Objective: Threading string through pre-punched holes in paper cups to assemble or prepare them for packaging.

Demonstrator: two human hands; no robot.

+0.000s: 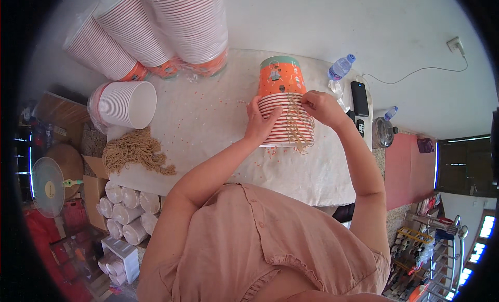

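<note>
We count three long plastic-wrapped stacks of orange-and-white paper buckets (150,29) leaning at the table's far edge, and one more wrapped stack lying on its side (127,104). One short stack of striped buckets (283,102) stands mid-table. We see two clear plastic water bottles with blue caps (340,67), one heap of tan cord handles (136,151), one black phone (359,98) and one green-handled fan (48,186).

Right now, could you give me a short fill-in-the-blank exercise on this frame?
1. Both hands rest on a stack of ____ cups.
2. Tan strings hang beside the ____ hand.
3. The left hand presses the stack's ____ side.
4. The black phone lies near a plastic ____.

Missing: paper; right; left; bottle
</note>
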